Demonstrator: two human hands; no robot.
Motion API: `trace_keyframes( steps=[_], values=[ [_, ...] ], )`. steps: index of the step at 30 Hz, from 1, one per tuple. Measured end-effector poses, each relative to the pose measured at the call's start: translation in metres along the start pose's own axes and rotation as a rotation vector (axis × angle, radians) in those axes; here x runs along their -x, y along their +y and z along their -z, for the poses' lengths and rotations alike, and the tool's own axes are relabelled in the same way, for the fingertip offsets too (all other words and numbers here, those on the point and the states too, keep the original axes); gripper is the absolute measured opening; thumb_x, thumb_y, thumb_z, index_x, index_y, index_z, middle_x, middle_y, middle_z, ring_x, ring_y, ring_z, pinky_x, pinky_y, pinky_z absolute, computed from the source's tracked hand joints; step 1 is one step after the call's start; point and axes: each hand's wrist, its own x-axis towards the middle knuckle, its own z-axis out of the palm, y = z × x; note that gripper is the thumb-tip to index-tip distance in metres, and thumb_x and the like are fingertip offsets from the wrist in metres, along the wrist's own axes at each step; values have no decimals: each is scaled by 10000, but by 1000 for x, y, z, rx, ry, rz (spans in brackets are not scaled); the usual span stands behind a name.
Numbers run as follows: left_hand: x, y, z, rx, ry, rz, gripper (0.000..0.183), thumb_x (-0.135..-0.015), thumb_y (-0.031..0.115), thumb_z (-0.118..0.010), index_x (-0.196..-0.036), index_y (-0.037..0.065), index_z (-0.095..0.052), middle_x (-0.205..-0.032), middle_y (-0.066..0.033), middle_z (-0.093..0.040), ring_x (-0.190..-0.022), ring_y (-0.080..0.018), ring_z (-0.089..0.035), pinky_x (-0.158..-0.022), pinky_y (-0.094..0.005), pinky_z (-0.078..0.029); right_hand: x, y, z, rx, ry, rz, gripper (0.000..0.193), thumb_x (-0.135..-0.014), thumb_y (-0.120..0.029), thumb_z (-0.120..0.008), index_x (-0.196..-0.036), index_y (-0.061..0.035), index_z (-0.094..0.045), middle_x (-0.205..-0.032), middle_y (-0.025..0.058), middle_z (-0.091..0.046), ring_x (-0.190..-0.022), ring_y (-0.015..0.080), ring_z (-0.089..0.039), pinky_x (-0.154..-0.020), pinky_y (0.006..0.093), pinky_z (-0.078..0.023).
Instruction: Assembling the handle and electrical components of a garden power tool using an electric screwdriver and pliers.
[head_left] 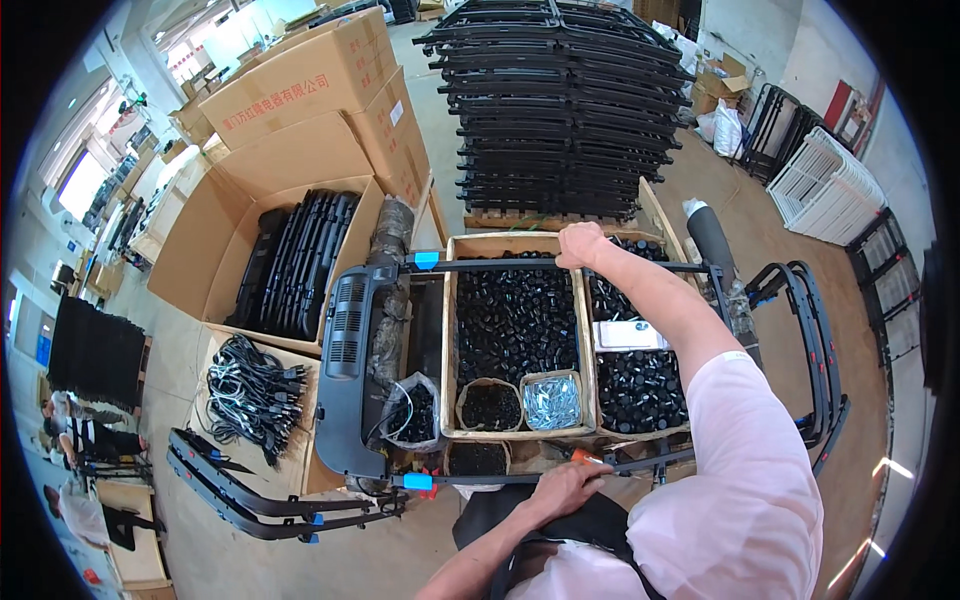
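Note:
A black tubular frame (pixel 480 264) lies across a wooden parts box, with blue clips (pixel 426 261) on its rails. A black plastic housing (pixel 347 400) with vent slots sits at the frame's left end. My right arm stretches forward, and my right hand (pixel 581 246) is closed around the far rail. Close to my body, my left hand (pixel 566 491) has its fingers curled over the near rail. Just beyond the left fingers shows an orange and black object (pixel 588 457), its kind hard to make out. The undersides of both grips are hidden.
Black caps fill the wooden box (pixel 449 340); smaller tubs hold screws (pixel 490 408) and silvery parts (pixel 552 402). A white phone-like object (pixel 630 336) lies on the caps. Cables (pixel 255 395) and a carton (pixel 190 255) stand left. Stacked black frames (pixel 570 110) rise beyond; curved tubes (pixel 815 350) flank the right.

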Motion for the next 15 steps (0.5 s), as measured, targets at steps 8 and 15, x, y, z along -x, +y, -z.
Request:
trace_keyframes(
  steps=[8,15],
  values=[
    [3,-2,9,204,54,140,433,-929,218,-729,-1338,142,-609,-1026,-203,-702,-984,-403,-705,-874,-494,-547,10,8,24,271,-259,122,339,-763,-266,-759,-1043,-87,-827,-1130,120,-793,-1070,296,-761,-876,404,-604],
    [5,-2,17,102,8,61,395,-976,232,-597,-1367,217,-653,-1156,-196,-739,-1071,-397,-704,-934,-509,-561,4,25,-3,47,17,-5,279,-836,-200,-663,-1004,-27,-803,-1108,202,-776,-1086,345,-748,-895,472,-607]
  ],
)
